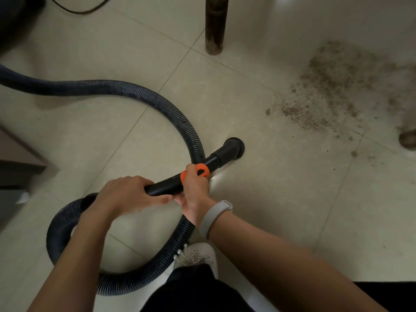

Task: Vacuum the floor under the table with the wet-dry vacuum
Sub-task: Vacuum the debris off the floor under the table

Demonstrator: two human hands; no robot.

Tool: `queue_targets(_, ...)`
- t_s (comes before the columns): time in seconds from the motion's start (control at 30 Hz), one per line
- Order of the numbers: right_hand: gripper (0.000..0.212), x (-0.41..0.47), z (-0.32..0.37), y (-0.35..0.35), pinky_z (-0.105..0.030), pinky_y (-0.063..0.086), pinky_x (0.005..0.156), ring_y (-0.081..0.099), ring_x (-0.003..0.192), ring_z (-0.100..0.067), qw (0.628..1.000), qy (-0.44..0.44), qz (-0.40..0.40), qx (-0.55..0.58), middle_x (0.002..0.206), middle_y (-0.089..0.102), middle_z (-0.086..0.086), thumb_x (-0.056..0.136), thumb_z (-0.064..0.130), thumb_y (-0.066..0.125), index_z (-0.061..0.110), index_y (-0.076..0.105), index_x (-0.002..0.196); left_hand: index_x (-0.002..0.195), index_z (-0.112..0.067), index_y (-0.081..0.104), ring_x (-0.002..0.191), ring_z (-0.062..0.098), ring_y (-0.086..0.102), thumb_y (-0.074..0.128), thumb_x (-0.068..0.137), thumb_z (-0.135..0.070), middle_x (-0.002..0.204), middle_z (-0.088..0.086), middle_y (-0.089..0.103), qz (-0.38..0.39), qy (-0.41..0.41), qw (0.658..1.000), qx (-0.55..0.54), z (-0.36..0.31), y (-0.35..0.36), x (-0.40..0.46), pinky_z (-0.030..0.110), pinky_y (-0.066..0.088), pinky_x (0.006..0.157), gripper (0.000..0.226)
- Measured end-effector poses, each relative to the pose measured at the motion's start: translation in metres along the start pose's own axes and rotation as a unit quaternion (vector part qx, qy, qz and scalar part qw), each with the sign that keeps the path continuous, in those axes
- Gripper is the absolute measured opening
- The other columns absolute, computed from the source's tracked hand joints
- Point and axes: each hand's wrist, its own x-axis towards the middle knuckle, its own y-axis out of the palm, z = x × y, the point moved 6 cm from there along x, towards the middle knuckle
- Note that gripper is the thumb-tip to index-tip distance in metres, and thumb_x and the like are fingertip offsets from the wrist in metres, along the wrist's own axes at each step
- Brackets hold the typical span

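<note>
Gripping wand (166, 186) with both hands: left (126, 194) wrapped, right (194, 188) pinching orange collar (201, 171); steer nozzle (234, 146) steadily toward dirt (326, 86).

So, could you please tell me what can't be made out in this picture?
- Vacuum body: head view, cut off by the top-left edge.
- Table leg: the top edge cuts it; no tabletop shows.
- Nozzle mouth: faces the floor, hidden.
- Orange collar: partly covered by the right hand.

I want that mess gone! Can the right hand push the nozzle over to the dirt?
Probably yes. The right hand holds the nozzle, and only bare floor lies before the dirt.
</note>
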Motion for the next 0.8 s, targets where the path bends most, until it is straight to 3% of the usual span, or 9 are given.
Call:
queue_targets(0.1,0.011,-0.004,0.004,-0.001,-0.047,0.052,0.09,0.058,0.083,-0.023,1.0,0.014,0.007,-0.006,0.09,0.055,-0.009,0.094,0.019,0.053,0.015,0.044,0.09,0.084,-0.031,0.06,0.051,0.007,0.053,0.049,0.076,-0.073,0.057,-0.008,0.058,0.01,0.004,1.0,-0.008,-0.002,0.003,-0.002,0.02,0.035,0.052,0.044)
queue_targets(0.23,0.021,0.015,0.045,-0.019,-0.046,0.054,0.087,0.062,0.082,-0.023,0.995,-0.034,-0.061,-0.066,0.086,0.059,-0.009,0.092,0.027,0.056,0.01,0.048,0.1,0.084,-0.027,0.06,0.048,0.009,0.054,0.053,0.076,-0.069,0.055,-0.004,0.06,0.045,0.005,0.995,-0.085,0.0,0.002,0.002,0.022,0.041,0.055,0.043)
queue_targets(0.37,0.022,0.026,0.052,-0.022,-0.05,0.054,0.086,0.063,0.087,-0.029,0.99,-0.04,-0.081,-0.112,0.085,0.059,-0.012,0.096,0.029,0.048,0.007,0.046,0.094,0.084,-0.029,0.058,0.051,0.009,0.056,0.053,0.076,-0.069,0.056,-0.005,0.06,0.016,0.018,0.998,-0.051,-0.004,-0.006,0.006,0.021,0.039,0.055,0.041)
queue_targets(0.47,0.023,0.023,0.026,-0.02,-0.049,0.054,0.085,0.062,0.09,-0.03,0.996,-0.013,-0.065,-0.054,0.092,0.058,-0.015,0.099,0.03,0.044,0.008,0.043,0.103,0.079,-0.026,0.06,0.051,0.007,0.057,0.055,0.074,-0.07,0.056,-0.007,0.06,0.023,0.012,0.998,-0.06,0.0,-0.007,0.006,0.022,0.038,0.056,0.044)
queue_targets(0.6,0.02,0.021,0.005,-0.024,-0.042,0.054,0.08,0.06,0.072,-0.021,0.999,0.001,-0.032,0.005,0.081,0.055,-0.012,0.099,0.026,0.044,0.008,0.039,0.107,0.075,-0.027,0.057,0.054,0.005,0.055,0.057,0.074,-0.069,0.058,-0.009,0.059,0.031,0.008,0.999,-0.019,0.006,-0.004,0.001,0.02,0.036,0.055,0.042)
queue_targets(0.8,0.023,0.031,0.032,-0.009,-0.044,0.053,0.083,0.06,0.072,-0.022,0.999,-0.023,0.002,-0.034,0.083,0.056,-0.012,0.099,0.028,0.044,0.008,0.039,0.107,0.071,-0.027,0.058,0.06,0.01,0.057,0.053,0.072,-0.075,0.059,-0.007,0.06,-0.07,-0.02,0.997,-0.03,0.004,-0.006,0.004,0.025,0.036,0.056,0.048)
